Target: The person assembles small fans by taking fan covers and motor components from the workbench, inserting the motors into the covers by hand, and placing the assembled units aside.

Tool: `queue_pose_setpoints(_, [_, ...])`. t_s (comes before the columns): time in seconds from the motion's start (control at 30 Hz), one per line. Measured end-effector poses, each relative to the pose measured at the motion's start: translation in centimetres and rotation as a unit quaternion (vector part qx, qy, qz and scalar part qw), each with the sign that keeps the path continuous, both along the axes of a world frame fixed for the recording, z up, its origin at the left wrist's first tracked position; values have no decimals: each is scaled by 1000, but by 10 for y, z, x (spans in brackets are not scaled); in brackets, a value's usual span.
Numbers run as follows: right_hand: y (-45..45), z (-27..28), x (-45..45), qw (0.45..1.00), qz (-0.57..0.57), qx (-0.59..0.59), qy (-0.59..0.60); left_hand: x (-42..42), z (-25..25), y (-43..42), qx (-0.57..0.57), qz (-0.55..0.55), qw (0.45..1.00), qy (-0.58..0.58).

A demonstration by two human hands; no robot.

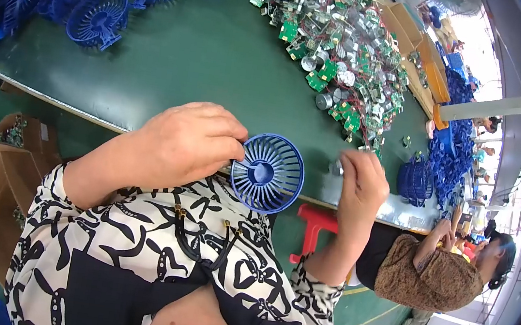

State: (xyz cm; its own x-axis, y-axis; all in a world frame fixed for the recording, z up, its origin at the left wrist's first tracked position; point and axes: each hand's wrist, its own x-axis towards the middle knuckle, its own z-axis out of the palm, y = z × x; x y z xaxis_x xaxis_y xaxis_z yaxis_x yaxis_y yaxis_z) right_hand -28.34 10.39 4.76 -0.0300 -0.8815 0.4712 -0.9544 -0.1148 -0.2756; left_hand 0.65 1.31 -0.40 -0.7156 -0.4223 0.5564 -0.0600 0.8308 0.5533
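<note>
Left fingers hold the blue grille, round face toward the camera.

Blurred piece at right fingers

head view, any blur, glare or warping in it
Head view: the right hand is smeared at the fingertips, as is the shiny part beside them; the blue cage looks sharper; the table edge bows; black fills the corners; the upper right background is washed out.
</note>
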Motion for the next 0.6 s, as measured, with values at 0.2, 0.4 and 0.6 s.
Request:
queue_pose_setpoints(0.2, [-59, -8, 46, 972, 70, 5, 226, 7, 3, -3, 6, -59, 998, -4])
queue_pose_setpoints(0.4, [-20, -20, 20, 982, -2, -187, 13, 16, 0, -4, 52, -92, 994, 8])
queue_pose_setpoints(0.6, [-8, -29, 40, 998, -44, -41, 35, 14, 1, -6, 45, -101, 994, -3])
